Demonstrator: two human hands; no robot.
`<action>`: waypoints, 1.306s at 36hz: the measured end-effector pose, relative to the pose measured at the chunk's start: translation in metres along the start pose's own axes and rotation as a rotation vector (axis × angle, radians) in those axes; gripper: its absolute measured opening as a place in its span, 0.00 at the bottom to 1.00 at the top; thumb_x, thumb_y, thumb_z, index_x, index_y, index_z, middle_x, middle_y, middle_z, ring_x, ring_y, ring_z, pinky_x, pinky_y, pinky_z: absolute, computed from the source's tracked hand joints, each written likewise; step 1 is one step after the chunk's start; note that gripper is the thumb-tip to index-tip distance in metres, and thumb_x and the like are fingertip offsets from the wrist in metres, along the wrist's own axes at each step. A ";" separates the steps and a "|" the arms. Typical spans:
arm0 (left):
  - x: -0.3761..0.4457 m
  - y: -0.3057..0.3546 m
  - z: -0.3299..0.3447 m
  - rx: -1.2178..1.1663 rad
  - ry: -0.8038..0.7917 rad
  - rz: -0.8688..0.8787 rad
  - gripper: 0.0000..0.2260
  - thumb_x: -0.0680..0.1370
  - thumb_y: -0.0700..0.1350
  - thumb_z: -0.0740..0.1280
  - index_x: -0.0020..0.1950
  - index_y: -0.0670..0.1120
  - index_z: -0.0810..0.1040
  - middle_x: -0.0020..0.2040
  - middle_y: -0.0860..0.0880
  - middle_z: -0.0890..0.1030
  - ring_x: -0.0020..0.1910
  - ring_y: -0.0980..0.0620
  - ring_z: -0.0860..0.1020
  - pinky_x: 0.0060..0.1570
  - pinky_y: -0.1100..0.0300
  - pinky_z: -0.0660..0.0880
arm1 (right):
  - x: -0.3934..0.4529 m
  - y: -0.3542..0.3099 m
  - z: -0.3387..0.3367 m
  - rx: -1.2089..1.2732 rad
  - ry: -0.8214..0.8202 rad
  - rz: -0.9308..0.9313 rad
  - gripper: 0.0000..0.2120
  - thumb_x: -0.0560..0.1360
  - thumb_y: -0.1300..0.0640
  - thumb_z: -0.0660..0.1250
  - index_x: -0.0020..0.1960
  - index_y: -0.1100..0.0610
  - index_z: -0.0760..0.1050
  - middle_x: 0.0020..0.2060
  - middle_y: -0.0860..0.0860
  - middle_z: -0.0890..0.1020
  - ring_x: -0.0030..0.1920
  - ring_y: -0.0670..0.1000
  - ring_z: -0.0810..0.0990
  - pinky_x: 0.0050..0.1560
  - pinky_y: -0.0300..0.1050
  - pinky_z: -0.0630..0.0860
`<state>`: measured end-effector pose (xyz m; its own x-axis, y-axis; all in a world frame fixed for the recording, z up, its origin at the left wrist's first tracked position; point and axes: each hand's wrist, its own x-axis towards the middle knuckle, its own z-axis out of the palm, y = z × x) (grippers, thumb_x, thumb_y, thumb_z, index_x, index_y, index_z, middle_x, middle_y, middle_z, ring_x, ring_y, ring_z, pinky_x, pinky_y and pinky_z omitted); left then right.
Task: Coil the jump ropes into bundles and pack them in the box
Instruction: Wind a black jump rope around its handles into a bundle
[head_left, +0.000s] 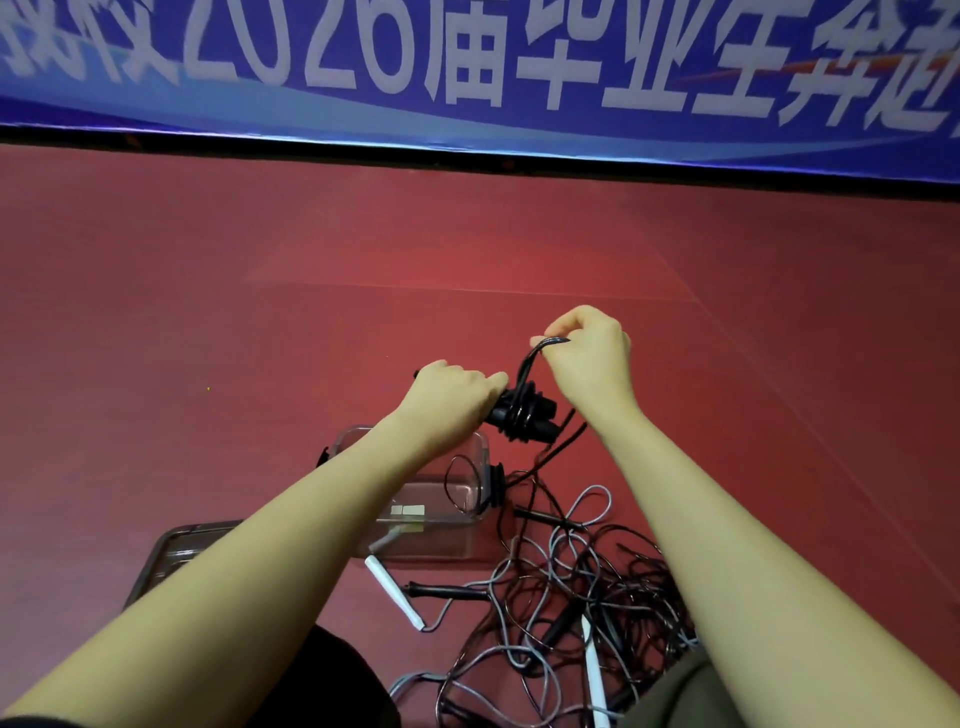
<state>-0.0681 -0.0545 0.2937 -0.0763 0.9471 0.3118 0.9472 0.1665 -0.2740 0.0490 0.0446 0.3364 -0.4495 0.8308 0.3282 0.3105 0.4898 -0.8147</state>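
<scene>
Above the red floor (208, 312), the left hand (452, 397) grips a black coiled jump rope bundle (524, 415) while the right hand (589, 358) pinches a black cord loop (540, 351) above it, just beyond the clear plastic box (478, 499), with a loose rope tangle (571, 597) nearer right.

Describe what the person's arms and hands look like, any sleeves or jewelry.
Both forearms are bare up to the frame's edge: no sleeves show. The left hand and right hand wear no gloves, and no rings, watch or bracelets are visible on either wrist.
</scene>
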 end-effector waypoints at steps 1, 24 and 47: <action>0.000 -0.001 0.000 -0.012 0.028 0.031 0.14 0.59 0.35 0.76 0.36 0.45 0.73 0.25 0.50 0.75 0.22 0.47 0.75 0.29 0.63 0.58 | 0.002 0.002 0.000 -0.011 -0.009 0.021 0.07 0.71 0.57 0.72 0.38 0.55 0.75 0.30 0.49 0.74 0.34 0.52 0.71 0.30 0.43 0.64; 0.004 0.026 -0.044 -0.593 0.161 -0.445 0.10 0.79 0.43 0.60 0.58 0.40 0.68 0.48 0.38 0.80 0.47 0.33 0.77 0.38 0.52 0.66 | -0.005 0.017 -0.009 -0.412 -0.336 -0.106 0.05 0.75 0.55 0.62 0.41 0.53 0.73 0.39 0.54 0.77 0.41 0.58 0.74 0.39 0.46 0.68; 0.003 0.016 -0.010 -0.292 -0.205 -0.694 0.09 0.77 0.34 0.59 0.57 0.38 0.71 0.54 0.40 0.78 0.52 0.39 0.78 0.41 0.54 0.67 | -0.028 -0.009 -0.005 -0.768 -0.378 -0.478 0.14 0.74 0.61 0.59 0.55 0.52 0.78 0.46 0.54 0.81 0.49 0.60 0.78 0.39 0.45 0.64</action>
<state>-0.0505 -0.0514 0.2997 -0.7108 0.6888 0.1424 0.7029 0.6878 0.1816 0.0627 0.0177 0.3369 -0.8667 0.4266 0.2585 0.4265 0.9025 -0.0595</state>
